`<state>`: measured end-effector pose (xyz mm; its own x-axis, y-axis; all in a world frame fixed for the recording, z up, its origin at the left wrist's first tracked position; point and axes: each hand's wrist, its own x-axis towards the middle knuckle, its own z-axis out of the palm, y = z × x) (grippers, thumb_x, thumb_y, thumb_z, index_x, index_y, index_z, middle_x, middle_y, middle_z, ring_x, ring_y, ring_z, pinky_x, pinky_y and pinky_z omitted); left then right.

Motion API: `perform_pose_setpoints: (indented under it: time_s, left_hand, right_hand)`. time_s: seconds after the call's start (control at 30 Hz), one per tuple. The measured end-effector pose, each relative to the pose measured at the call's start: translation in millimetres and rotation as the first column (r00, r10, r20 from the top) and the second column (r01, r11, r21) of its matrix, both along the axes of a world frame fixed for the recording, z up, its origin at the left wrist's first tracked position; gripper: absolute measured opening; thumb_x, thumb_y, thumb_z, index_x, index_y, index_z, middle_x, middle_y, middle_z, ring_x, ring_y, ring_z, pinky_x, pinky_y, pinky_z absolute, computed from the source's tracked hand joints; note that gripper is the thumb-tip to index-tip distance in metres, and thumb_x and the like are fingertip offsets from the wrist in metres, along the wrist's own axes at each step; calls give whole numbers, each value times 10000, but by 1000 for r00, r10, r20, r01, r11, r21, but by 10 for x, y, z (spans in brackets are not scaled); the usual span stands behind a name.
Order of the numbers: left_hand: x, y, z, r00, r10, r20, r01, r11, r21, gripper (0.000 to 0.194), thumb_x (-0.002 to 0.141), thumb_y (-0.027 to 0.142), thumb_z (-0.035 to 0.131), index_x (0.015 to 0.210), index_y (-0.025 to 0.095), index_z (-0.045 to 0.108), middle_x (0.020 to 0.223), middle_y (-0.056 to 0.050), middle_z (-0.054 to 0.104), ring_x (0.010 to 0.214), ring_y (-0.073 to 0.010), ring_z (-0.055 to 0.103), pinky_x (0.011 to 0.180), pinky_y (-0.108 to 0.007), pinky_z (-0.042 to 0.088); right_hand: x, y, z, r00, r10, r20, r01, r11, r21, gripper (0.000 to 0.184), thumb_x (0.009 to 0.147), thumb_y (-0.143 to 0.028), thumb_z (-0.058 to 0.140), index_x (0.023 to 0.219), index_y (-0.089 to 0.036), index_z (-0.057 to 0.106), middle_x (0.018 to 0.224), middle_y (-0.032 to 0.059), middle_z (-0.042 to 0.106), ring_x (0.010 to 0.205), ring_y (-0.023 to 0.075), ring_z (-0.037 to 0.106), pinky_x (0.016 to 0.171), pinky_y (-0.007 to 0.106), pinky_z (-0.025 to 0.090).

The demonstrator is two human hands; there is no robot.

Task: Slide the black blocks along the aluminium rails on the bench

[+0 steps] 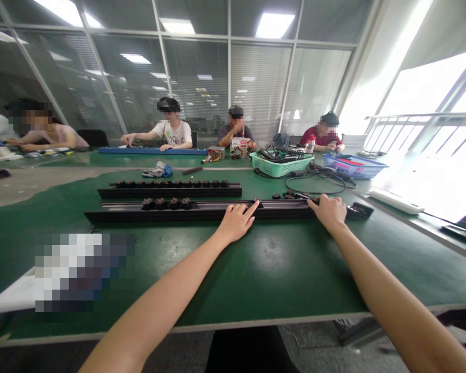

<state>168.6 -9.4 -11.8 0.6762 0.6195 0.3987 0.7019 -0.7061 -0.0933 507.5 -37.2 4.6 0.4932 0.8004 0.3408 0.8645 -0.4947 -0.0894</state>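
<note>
A green worktop (194, 280) spreads through this bright room, a glass partition (202, 83) beyond its far side, where co-workers (174, 134) sit. Mid-worktop lies a long black rail (159, 215), its long axis running left to right, roughly parallel to the near edge; a second rail (171, 193) lies just behind it, pointing the same way. The hands are well apart. The left hand (235, 221) rests at the rail, thumb and index spread, the index reaching a small black piece (258, 203). The right hand (331, 211), toward the rail's right end, covers part of it; whether it grips anything, I can't tell. Near the worktop's left end, pixelation hides most of a white item (13, 291).
</note>
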Motion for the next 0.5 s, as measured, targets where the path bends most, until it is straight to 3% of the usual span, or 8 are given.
perform_pose_setpoints:
  time_s: [0.5]
  left_hand:
    - [10, 25, 23, 1000, -2, -9, 2, 1000, 3, 575, 1119, 332, 340, 1682, 236, 281, 1312, -114, 650, 1186, -249, 579, 1051, -391, 349]
  right_hand:
    - [89, -102, 49, 996, 87, -22, -86, 996, 31, 501, 1033, -523, 476, 1218, -128, 724, 1140, 206, 742, 1189, 360, 572, 914, 415, 470]
